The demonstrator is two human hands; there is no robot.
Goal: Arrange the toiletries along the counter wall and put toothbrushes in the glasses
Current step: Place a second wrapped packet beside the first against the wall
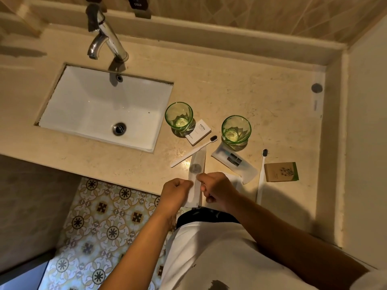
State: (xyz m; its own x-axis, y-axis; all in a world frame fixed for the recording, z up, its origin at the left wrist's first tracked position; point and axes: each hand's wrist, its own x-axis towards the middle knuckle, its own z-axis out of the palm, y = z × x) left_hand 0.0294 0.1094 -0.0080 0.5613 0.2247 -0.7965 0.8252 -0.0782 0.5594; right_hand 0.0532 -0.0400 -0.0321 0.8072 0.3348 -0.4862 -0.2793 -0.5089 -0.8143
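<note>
Nearest the lens: white shirt front (209, 254) with dark waistband, two bare forearms reaching forward over the counter edge. Left hand (177, 190) and right hand (215, 188) both curled, fingertips pinched on opposite edges of a long translucent white sachet (195, 174) held just above the front edge of the beige stone counter (261, 91); sachet contents not legible, grey round mark near its middle. White-handled toothbrush with dark bristles (193, 151) lying loose on the counter, diagonal, head pointing toward the back right, handle passing under the sachet's far end. Second white-handled, dark-bristled toothbrush (261, 176) lying nearly straight front-to-back, right of the hands. Two green-tinted drinking glasses upright and empty: left glass (179, 119) just right of the white rectangular sink (100, 105), right glass (236, 130) further right. Small white box printed "HOTEL" (200, 132) between the glasses, touching the left glass base. Flat white packet with dark label (234, 162) in front of the right glass. Brown cardboard packet with green edge and plant drawing (281, 171) just beside the second toothbrush. Chrome tap (104, 38) behind the sink. Patterned floor tiles (100, 227) below left.
</note>
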